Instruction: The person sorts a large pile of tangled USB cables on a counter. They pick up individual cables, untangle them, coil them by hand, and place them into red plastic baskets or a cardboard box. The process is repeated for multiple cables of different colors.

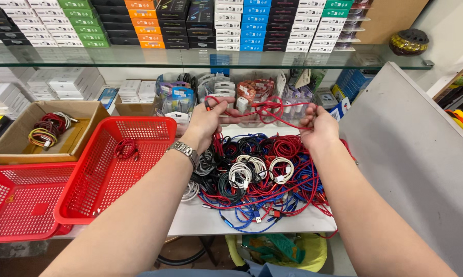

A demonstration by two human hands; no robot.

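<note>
**Red cable stretched between both hands**

Far left of my fingers sits a cardboard box [21,138] with coiled cables, then two red baskets [139,134], one holding a coiled red cable. My left hand [207,122] pinches one end of a red cable [265,109]; my right hand [317,125] grips its other part, likely to pull it free. Below my fingers lies the tangled cable pile [257,174].

Baskets [139,128] left of cable heap [262,174] (on table [200,220]).
</note>
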